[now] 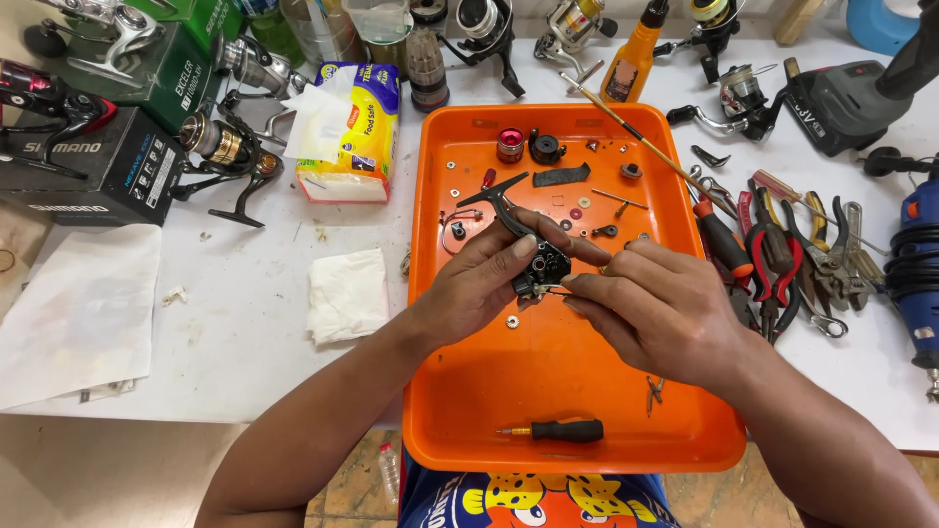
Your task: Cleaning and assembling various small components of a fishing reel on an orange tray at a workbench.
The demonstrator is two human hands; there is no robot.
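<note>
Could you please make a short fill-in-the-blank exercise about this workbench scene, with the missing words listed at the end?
1. The left hand holds a black reel body above a tray whose colour is ____.
2. The small screwdriver in the tray lies near the tray's ____ edge, closest to the person.
3. The red-handled pliers lie on the table to the ____ of the tray.

Missing words: orange; front; right

Bright, even overhead light, soft shadows, sharp focus throughout, slight wide-angle bending toward the edges.
</note>
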